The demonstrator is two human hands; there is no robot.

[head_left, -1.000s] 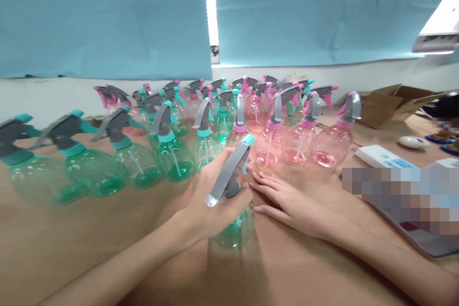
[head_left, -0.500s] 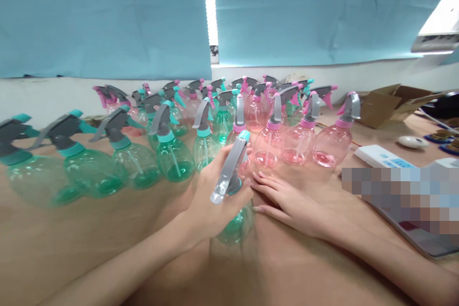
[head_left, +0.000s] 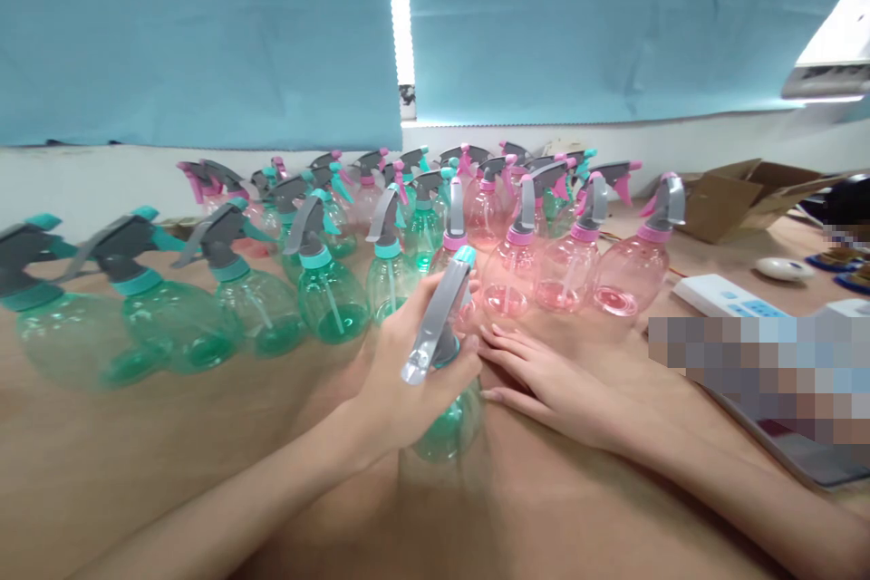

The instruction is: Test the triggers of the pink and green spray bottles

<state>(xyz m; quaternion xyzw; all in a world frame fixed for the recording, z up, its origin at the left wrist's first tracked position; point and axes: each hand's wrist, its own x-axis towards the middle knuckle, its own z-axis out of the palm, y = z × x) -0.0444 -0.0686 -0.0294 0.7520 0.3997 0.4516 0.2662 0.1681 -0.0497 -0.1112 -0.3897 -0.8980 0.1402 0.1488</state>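
Note:
My left hand [head_left: 401, 362] is wrapped around the neck of a green spray bottle [head_left: 445, 430] with a grey trigger head and teal nozzle. The bottle stands on the table in front of me, its neck partly hidden by my fingers. My right hand [head_left: 544, 376] lies flat on the table just right of it, fingers stretched out and holding nothing. Ahead of my left hand stand green spray bottles [head_left: 333, 304] in a row. Beyond my right fingertips are pink spray bottles [head_left: 509, 276] with grey heads.
More pink and green spray bottles crowd the back, before a white wall and blue blinds [head_left: 204, 36]. An open cardboard box [head_left: 734, 199] sits back right. Nearer are a white mouse [head_left: 784, 269], a white power strip [head_left: 727, 301] and a flat, partly blurred device [head_left: 808, 453].
Almost nothing differs. The view has shifted very slightly; both hands and the held bottle keep their places.

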